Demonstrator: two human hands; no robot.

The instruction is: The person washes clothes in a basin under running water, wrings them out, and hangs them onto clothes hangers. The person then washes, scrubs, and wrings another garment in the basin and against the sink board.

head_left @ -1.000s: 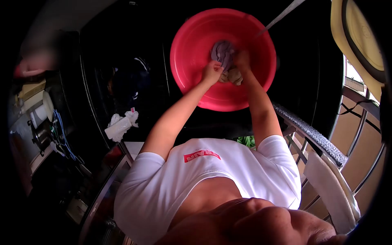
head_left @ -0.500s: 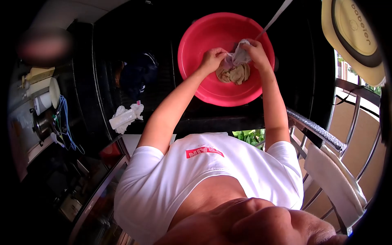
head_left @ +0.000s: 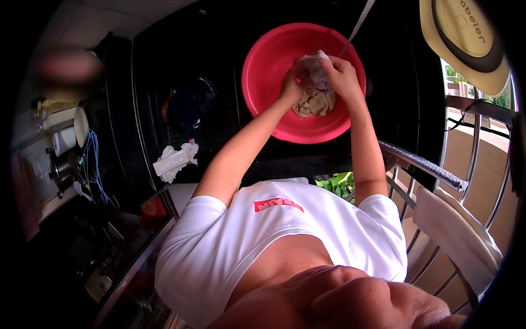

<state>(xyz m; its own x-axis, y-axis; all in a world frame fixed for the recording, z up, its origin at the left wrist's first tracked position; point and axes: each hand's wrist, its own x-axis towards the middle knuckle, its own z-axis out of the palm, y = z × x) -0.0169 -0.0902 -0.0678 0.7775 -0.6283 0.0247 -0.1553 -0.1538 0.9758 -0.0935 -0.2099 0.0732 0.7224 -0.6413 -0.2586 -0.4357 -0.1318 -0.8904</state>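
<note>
Currently, both hands [head_left: 315, 77] are closed on a pale cloth [head_left: 315, 70], right fingers gripping its right side, left fingers curled at its left. It is held inside a red basin [head_left: 263, 82], bunched, long axis running roughly from far rim toward the person, near end above a crumpled tan cloth [head_left: 314, 104]. Open room lies left of the left hand; the right hand sits near the right rim.
</note>
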